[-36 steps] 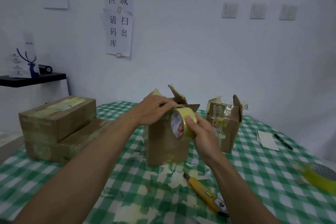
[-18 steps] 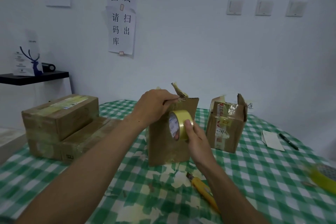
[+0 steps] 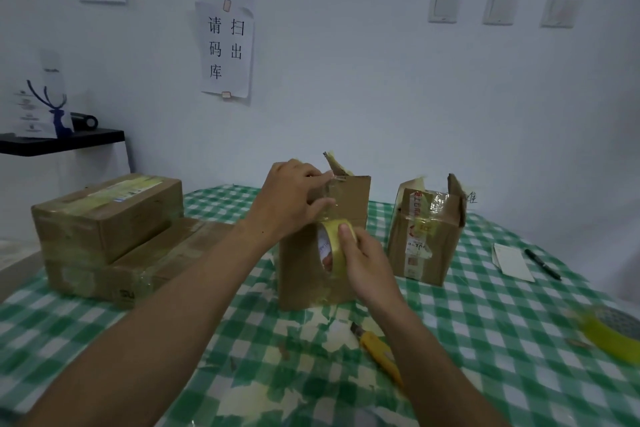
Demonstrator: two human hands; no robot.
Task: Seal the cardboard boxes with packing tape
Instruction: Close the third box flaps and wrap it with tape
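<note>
From the head camera, the tall cardboard box (image 3: 322, 253) stands upright near the middle of the worktop (image 3: 485, 340), which is covered in a green-and-white checked cloth, and everything else is placed from it. The left hand (image 3: 294, 199) rests on the box's upper front edge, fingers curled over the top and pressing a strip of clear tape onto the cardboard; its grip is closed down on the box top. The right hand (image 3: 367, 267) is against the front face of the box, lower than the left, with its grip closed around a roll of yellowish packing tape (image 3: 330, 246); the thumb lies over the roll's outer rim and the roll touches the box face. A taut band of tape runs from the roll up to the box's top edge. A torn flap sticks up behind the left hand.

Right of this box, just beside it but apart, stands a second open box (image 3: 427, 236) with flaps up and old tape and labels on its front. Further right lie a white card (image 3: 512, 262) and a black pen (image 3: 542, 263). Left of the central box, two sealed boxes (image 3: 107, 218) are stacked, the smaller on the flatter one. In front of the central box, by the right forearm, lies a yellow utility knife (image 3: 375, 348). Far right at the worktop's edge is another tape roll (image 3: 613, 331), blurred.
</note>
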